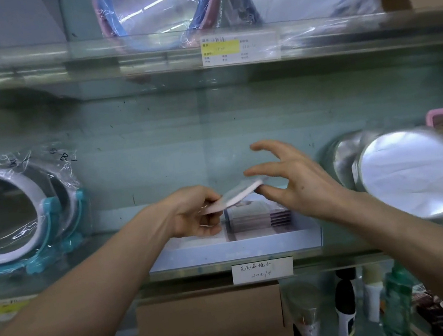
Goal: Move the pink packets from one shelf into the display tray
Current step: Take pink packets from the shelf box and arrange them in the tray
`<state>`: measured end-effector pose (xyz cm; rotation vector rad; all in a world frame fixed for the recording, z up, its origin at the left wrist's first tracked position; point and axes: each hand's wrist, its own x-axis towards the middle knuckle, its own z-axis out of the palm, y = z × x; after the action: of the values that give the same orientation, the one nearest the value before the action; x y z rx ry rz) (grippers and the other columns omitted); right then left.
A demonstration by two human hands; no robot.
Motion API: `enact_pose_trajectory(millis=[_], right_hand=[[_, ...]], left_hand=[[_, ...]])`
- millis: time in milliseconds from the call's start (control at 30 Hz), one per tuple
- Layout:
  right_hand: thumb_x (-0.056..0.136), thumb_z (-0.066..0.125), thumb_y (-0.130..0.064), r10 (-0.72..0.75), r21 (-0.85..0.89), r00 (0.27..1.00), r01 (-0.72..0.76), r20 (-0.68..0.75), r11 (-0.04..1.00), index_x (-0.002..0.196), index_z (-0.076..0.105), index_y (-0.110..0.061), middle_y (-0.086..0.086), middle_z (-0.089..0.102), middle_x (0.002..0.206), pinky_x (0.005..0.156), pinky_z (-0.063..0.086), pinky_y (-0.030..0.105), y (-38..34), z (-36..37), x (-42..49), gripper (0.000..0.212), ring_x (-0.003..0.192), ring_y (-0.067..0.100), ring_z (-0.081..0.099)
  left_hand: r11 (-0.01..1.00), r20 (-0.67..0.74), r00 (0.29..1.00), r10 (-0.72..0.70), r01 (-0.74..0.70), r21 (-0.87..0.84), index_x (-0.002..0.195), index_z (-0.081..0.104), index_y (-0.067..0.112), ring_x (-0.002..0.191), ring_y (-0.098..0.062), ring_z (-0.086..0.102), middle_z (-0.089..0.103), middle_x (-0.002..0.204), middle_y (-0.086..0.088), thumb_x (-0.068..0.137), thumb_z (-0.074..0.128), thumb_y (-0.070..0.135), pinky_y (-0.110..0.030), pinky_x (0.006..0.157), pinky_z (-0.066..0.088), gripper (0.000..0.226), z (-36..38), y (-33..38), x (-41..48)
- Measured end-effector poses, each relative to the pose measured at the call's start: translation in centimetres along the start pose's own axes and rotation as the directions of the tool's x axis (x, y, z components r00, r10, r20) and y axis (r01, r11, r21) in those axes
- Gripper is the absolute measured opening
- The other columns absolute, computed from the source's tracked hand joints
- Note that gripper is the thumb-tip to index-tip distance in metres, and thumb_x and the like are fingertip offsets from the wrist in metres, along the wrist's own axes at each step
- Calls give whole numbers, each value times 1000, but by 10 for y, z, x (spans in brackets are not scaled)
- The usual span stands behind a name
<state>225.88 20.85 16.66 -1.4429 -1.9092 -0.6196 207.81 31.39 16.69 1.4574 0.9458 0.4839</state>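
The tray sits in the middle of the shelf, its pale front wall at the shelf's edge; inside it, toward its right half, lies a stack of pink packets, while flat pale sheets or packets line its left half, too blurred to tell which. Above the tray the person holds one packet, tilted so that its right end is higher; the left hand pinches its left end, fingers curled beneath and thumb on top. The right hand hovers above the tray's right side with fingers spread and nearly straight, gripping nothing; its thumb lies at the packet's right end, though whether it touches cannot be told, and the index finger reaches over the packet.

Left of the tray stand wrapped mirrors on teal stands; right of the tray leans a round mirror, blurred. Just under the tray's front a handwritten label hangs from the shelf edge; below the tray is a cardboard box, with bottles to the box's right. High above the tray a price tag is fixed to the upper shelf edge.
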Motion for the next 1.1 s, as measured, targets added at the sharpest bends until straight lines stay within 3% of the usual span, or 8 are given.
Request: enact_pose_trajectory(millis=[167,300,433,633,733,833,1000,1100], right_hand=[[91,59,-20,-10,-27,983,15,186,1000,110,71,-30,-7,73,104,78,52,38,-7,-10,0,24,95,21,66],[91,50,-22,97,-266,923,6,372,964,105,69,-26,-1,71,101,74,49,33,-3,-13,-1,23,96,26,62],[92,49,-22,168,-351,887,-7,429,936,114,66,-37,-7,68,115,75,43,28,-6,-12,-1,32,107,25,59],[89,60,-33,266,-181,666,-195,697,964,98,72,-32,-16,61,70,74,48,25,-6,-6,2,15,76,12,54],[89,56,-48,308,-194,515,-264,800,945,113,68,-35,-18,64,90,90,47,22,-6,-9,7,30,92,9,60],[85,52,-59,371,-252,426,-309,825,917,106,70,-29,-7,67,110,97,43,27,-7,-9,13,41,104,16,63],[81,55,-60,358,-247,440,-290,824,925,112,67,-36,-10,64,119,101,47,38,-7,10,14,41,110,22,62],[83,61,-48,388,-259,389,-344,835,903,125,59,-36,-11,59,126,101,47,37,-5,15,16,44,115,20,59]], left_hand=[[980,-107,988,109,-89,177,95,67,6,70,-15,57,61,80,-6,91,56,12,-33,70,53,13,5,0,6],[949,-189,962,195,-136,284,111,66,9,85,-14,61,67,105,-5,89,61,20,-31,79,48,25,-4,2,8],[912,-209,950,233,-139,387,104,69,11,83,-10,62,68,102,-2,87,63,19,-29,80,45,20,-9,1,5],[820,-201,955,217,-67,568,102,72,6,80,-17,57,65,93,-5,83,67,18,-25,68,42,22,-11,-5,2],[775,-185,964,193,-34,631,92,72,6,74,-20,49,60,82,-6,80,67,17,-25,61,38,16,-13,-8,0],[740,-148,978,147,-9,672,93,74,2,74,-19,49,63,82,-6,77,67,14,-25,61,37,21,-13,-8,-2],[669,-88,990,113,-10,743,106,73,10,89,-16,55,66,103,0,80,70,13,-28,81,42,27,-12,-5,-5],[610,-63,994,90,-5,792,118,67,18,110,-16,54,61,115,4,81,73,20,-33,103,40,37,-12,-5,-6]])
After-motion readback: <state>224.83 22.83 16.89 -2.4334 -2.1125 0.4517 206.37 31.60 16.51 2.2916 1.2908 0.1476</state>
